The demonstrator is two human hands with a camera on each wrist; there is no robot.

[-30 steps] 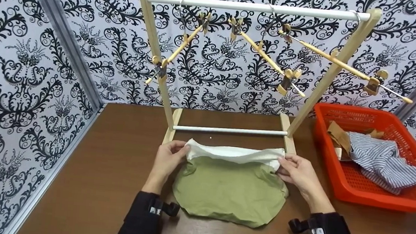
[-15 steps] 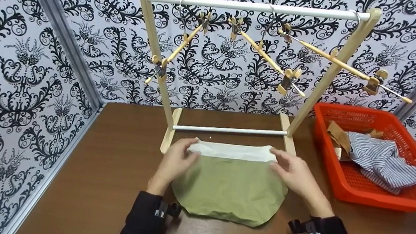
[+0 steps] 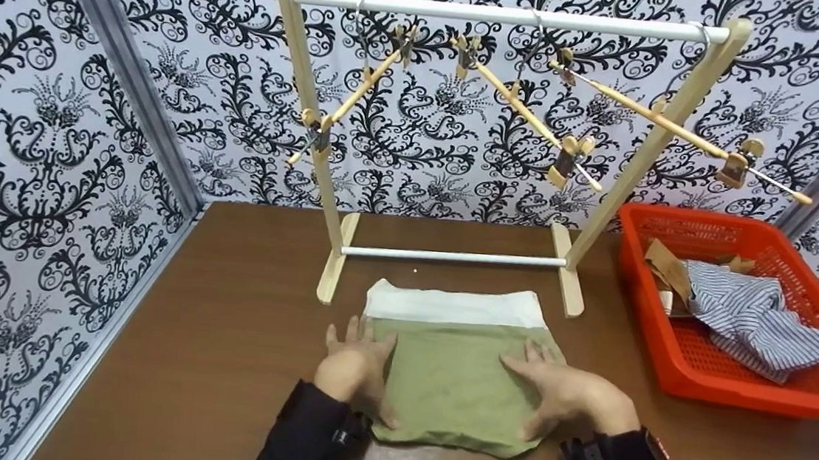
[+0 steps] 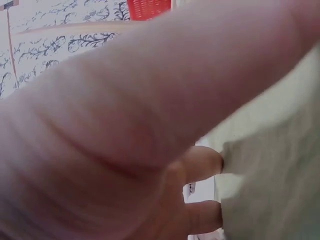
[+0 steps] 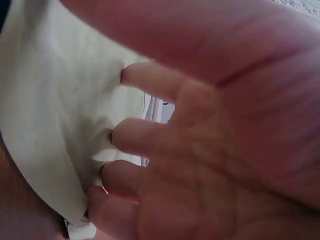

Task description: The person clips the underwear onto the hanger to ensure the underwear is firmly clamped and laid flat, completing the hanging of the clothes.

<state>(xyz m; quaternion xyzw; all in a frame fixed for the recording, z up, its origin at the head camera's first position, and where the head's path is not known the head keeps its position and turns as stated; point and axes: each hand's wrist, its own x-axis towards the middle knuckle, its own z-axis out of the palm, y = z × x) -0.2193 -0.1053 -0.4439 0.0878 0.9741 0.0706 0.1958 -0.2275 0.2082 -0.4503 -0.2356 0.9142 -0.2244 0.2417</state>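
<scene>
A small olive-green garment with a white band (image 3: 456, 308) along its far edge lies flat on the table. My left hand (image 3: 358, 372) rests on its left side, fingers spread. Opposite it, my right hand (image 3: 564, 392) touches the right side, fingers spread and thumb toward the near corner. In the left wrist view, fingertips press against the green cloth (image 4: 280, 170), and the thumb side of the hand covers much of the picture. Several fingertips of the right hand meet the cloth (image 5: 50, 105) in the right wrist view. The near hem is slightly wavy.
Behind the garment stands a wooden rack with a white top rail (image 3: 488, 14). Three clip hangers, one with a wooden bar (image 3: 524, 110), hang from it. At right, a red plastic basket (image 3: 736, 396) holds a striped cloth (image 3: 751, 312) and brown cloth (image 3: 669, 267). Patterned walls enclose the table (image 3: 220, 362).
Both hands have let go of the white band and moved toward me, onto the garment's green sides. The band now lies flat, and the garment's sides are drawn inward.
</scene>
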